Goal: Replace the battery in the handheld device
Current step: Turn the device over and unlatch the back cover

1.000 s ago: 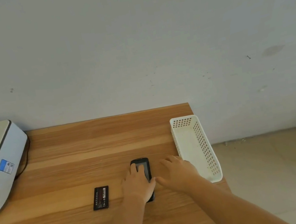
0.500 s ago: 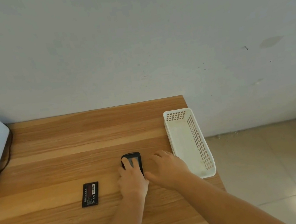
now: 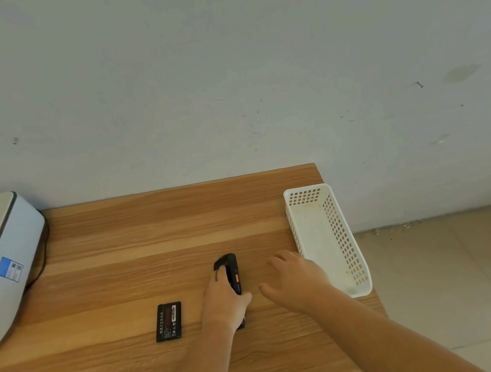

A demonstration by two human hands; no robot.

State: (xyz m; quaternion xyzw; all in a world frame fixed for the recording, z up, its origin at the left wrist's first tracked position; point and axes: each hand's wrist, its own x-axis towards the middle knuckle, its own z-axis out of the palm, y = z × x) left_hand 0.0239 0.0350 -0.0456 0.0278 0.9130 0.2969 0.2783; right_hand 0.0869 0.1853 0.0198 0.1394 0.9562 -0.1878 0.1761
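Black and partly hidden, the handheld device (image 3: 231,271) stands tipped up on its long edge on the wooden table (image 3: 118,236), so that its narrow side with a small orange button faces the camera. The left hand (image 3: 225,297) is wrapped over it from the near side, fingers curled around its far face and thumb pressed along the near part. Most of the device's body is covered by that hand; only its far end and a sliver at the wrist show, so whether its back cover is on or off cannot be told. The right hand (image 3: 296,277) lies just beside it to the right, palm down, fingers loosely spread and holding nothing; it seems to rest on the table, though contact is hard to judge from this angle.

A loose battery (image 3: 168,321), black with a printed label too small to read, lies flat on the table to the left of the left hand, apart from it. A white perforated basket (image 3: 340,235) sits at the table's right edge. A grey machine (image 3: 1,263) is cut off at the left of the view.

Half a second ago the device lay flat under the left hand's fingers; now it is turned up on its side.
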